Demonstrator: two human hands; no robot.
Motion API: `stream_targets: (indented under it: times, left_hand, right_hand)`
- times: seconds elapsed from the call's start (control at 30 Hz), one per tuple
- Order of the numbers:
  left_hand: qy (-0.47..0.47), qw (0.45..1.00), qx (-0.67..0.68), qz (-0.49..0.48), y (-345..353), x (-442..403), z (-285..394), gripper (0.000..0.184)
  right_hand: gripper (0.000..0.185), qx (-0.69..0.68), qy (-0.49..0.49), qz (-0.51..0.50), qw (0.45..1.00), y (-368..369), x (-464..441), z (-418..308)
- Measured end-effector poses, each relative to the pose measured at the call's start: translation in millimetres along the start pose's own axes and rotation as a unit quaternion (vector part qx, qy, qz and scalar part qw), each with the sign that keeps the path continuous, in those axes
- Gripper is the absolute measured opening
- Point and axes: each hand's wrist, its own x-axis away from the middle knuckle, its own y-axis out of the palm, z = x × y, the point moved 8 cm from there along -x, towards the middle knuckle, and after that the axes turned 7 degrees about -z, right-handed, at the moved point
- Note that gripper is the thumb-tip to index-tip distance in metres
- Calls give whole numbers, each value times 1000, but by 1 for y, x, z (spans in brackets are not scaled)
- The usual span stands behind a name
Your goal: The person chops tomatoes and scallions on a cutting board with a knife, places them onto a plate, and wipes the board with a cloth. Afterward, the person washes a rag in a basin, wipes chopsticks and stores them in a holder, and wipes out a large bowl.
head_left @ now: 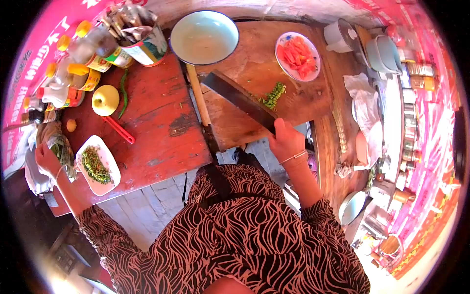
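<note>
A large cleaver (240,100) is held by its handle in my right hand (286,140), its blade slanting over the wooden cutting board (235,132). Chopped green pieces (274,95) lie in a small pile just beyond the blade. Behind them is a plate of cut red pieces (297,56). On the far left, my left hand (46,159) is at a bag (61,149) with greens at the red table's edge; its fingers are bent, and what they hold is too small to make out. Beside it sits a white dish of chopped greens (98,165).
An enamel basin (204,37) stands behind the board. The red table (156,132) bears a yellow-green fruit (105,100), a green chili (124,93), a red-handled tool (119,130), an egg (71,125) and several bottles. Jars line the right-hand shelf.
</note>
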Motion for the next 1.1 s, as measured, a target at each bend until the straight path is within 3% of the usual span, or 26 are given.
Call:
stream_targets:
  times: [0.1,0.23,0.27,0.33,0.43,0.47,0.53,0.63,0.7,0.73,0.77,0.93,0.97,1.03,1.07,1.1]
  left_hand:
    - [68,986,149,25,-18,39,104,13]
    - [93,944,277,-151,-8,119,267,7]
    - [-8,898,345,-274,-2,147,309,6]
    - [-39,773,515,-369,18,196,374,9]
    - [-100,562,647,-505,37,260,463,28]
    - [-140,490,677,-531,44,281,485,36]
    - [-168,275,748,-580,40,311,537,55]
    - [-218,86,783,-576,20,336,588,59]
    - [-277,25,782,-558,0,346,610,58]
    - [-284,33,788,-546,-6,348,617,57]
    - [-306,80,787,-530,1,354,616,55]
    - [-309,93,759,-565,2,399,609,38]
    - [-292,115,756,-575,3,403,606,37]
    - [-258,158,742,-599,4,408,599,34]
    - [-254,210,752,-571,13,403,591,29]
    - [-233,306,745,-546,25,396,580,26]
  right_hand:
    - [26,3,-5,-14,1000,2,4,13]
    - [28,3,6,-23,1000,-3,8,39]
    - [26,-26,10,-22,999,-4,8,48]
    - [24,-85,15,-26,996,-4,11,64]
    - [14,-249,-1,-39,968,1,15,82]
    - [14,-359,35,-73,930,6,15,88]
    - [13,-559,103,-141,811,8,20,89]
    - [11,-681,134,-245,677,19,25,93]
    - [12,-723,127,-250,631,23,22,97]
    - [12,-729,133,-260,620,26,22,102]
    - [12,-733,138,-270,609,28,21,106]
    - [11,-742,138,-260,602,31,16,129]
    - [11,-743,138,-250,605,31,14,136]
    - [12,-692,148,-224,670,26,12,155]
    - [13,-664,155,-207,701,23,12,166]
    - [14,-578,118,-158,792,16,8,178]
